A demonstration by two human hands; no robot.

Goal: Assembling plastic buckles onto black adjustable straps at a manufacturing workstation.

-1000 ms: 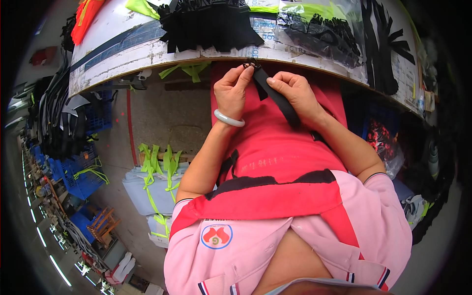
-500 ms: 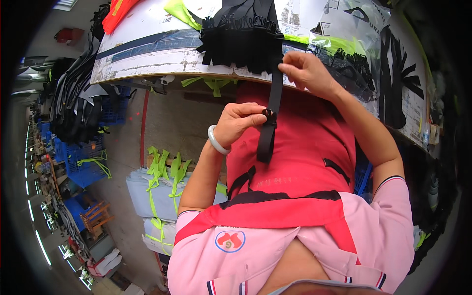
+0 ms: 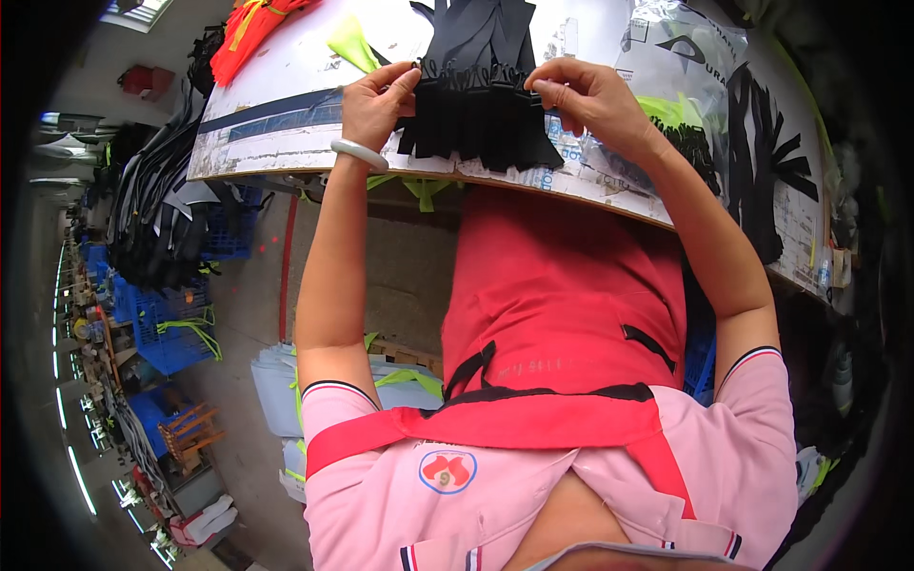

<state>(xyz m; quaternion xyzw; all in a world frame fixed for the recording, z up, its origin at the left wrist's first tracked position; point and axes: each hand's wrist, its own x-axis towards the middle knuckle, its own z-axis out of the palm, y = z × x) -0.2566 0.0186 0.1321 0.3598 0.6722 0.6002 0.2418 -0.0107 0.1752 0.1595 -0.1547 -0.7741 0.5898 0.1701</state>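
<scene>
A thick bundle of black webbing straps [image 3: 481, 128] lies across the front of the white table, with a row of black buckles [image 3: 476, 78] along its middle. At the left end of that row is my left hand [image 3: 376, 103], a pale bangle on its wrist, thumb and fingers pinched together. My right hand [image 3: 595, 107] is at the opposite end, its thumb and forefinger closed against the edge of the bundle. What either pinch holds is too small to make out. The cut strap ends hang toward the table's front edge.
On the table [image 3: 286, 143] are a clear plastic bag [image 3: 671, 67] of strap pieces, loose black straps [image 3: 757, 162] at the right, and orange fabric [image 3: 252, 38] at the far left. More straps [image 3: 162, 200] hang left above blue crates [image 3: 167, 324]. Folded grey pieces [image 3: 276, 381] lie below.
The single strap with a buckle that hung between my hands is no longer held below the table edge. My left hand has moved up and left to the bundle; my right hand rose slightly.
</scene>
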